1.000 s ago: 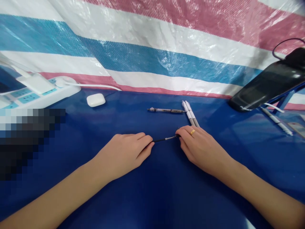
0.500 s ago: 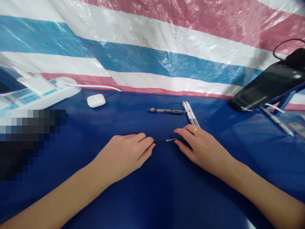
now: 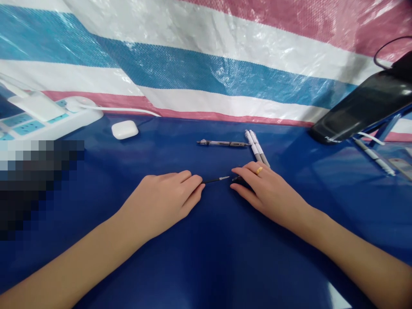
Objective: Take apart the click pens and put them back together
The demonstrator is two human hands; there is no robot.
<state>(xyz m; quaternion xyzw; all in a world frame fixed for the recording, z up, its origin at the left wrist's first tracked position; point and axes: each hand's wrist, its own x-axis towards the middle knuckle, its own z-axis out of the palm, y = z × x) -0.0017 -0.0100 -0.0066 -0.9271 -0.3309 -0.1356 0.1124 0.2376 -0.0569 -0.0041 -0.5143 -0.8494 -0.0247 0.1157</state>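
A sheet striped in red, white and blue hangs behind a glossy blue desk, where a person works bare-handed midway between the front and back edges. The left hand pinches a slim dark refill between thumb and fingers, its pale tip pointing right. Just beyond that tip, the right hand (a gold ring on one finger) has thumb and forefinger parted around a dark piece; from here I cannot tell whether they press on it. Toward the back edge, a clear-barrelled pen lies crosswise, its right end by two white-and-grey pens set side by side. A white case and a power strip sit toward the back left corner; a black bottle occupies the right of the back edge.
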